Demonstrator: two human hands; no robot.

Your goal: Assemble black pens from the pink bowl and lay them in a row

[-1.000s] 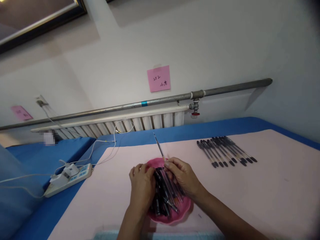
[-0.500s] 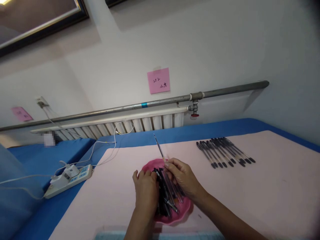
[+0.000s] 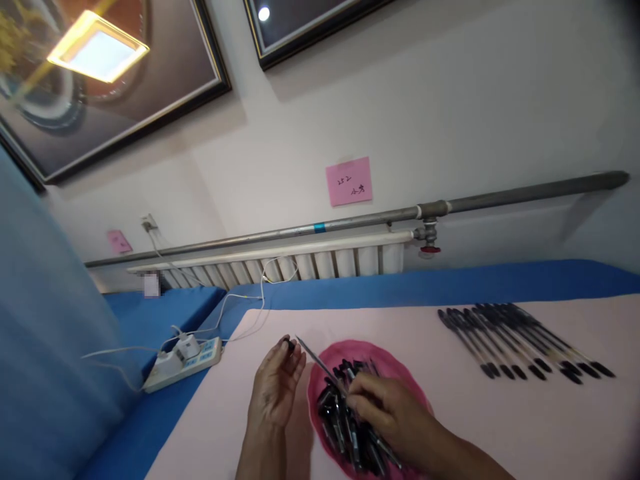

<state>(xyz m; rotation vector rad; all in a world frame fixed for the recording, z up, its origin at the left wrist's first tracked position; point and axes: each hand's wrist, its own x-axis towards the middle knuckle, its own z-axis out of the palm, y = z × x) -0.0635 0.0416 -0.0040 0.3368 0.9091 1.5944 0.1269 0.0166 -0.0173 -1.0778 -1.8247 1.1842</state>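
Observation:
My left hand (image 3: 277, 387) is raised left of the pink bowl (image 3: 314, 400), its fingers pinching a small black pen part (image 3: 289, 345), perhaps a cap; its far end is hidden. Over the bowl, my right hand (image 3: 385, 407) grips a thin pen refill (image 3: 320, 362), which slants up and left so that its tip comes close to the left fingertips. A small gap shows between that tip and the black part. Black pen parts (image 3: 345, 423) and some clear tubes lie jumbled in the bowl, partly covered by my right hand.
Several pens (image 3: 520, 340) with black ends lie in a slanted row on the pink sheet (image 3: 470, 427) at right. A power strip (image 3: 207, 357) with white plugs and cables sits at left. Behind the blue-covered table (image 3: 350, 293) are a radiator (image 3: 320, 263) and a pipe.
My left hand has come out of the bowl to its left side with a small black part. My right hand has tilted the refill toward it. The view has shifted, revealing more wall pictures.

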